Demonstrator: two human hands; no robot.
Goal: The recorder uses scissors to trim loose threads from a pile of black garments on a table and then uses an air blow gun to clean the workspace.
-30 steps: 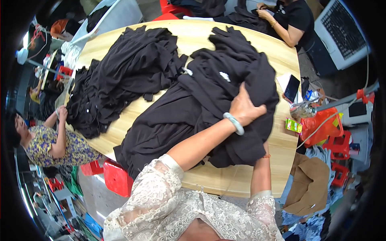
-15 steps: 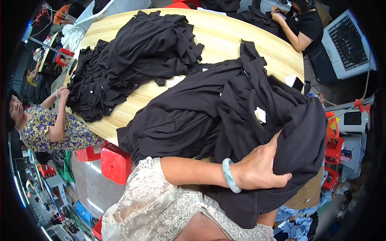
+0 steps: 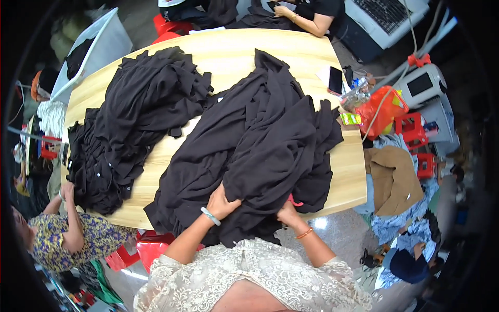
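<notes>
Blk cloth [image 3: 270,145] was laid back on bench [image 3: 347,179], w/in reach; fold grasped by L hand [image 3: 221,204]; R hand [image 3: 290,213] grip unclear.

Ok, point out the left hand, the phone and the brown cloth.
Left hand [image 3: 222,204]: head view, on the back of the hand.
Phone [image 3: 335,81]: head view, on its dark screen.
Brown cloth [image 3: 392,180]: head view, mid-surface.

Around the pale wooden worktop [image 3: 312,60], the grey floor [image 3: 347,236] shines, catching bright light [image 3: 322,222] just beside the worktop's near right corner. Red stools [image 3: 409,126] stand right of it and at its near left edge; a white bin [image 3: 112,39] sits beside its far left corner.
</notes>
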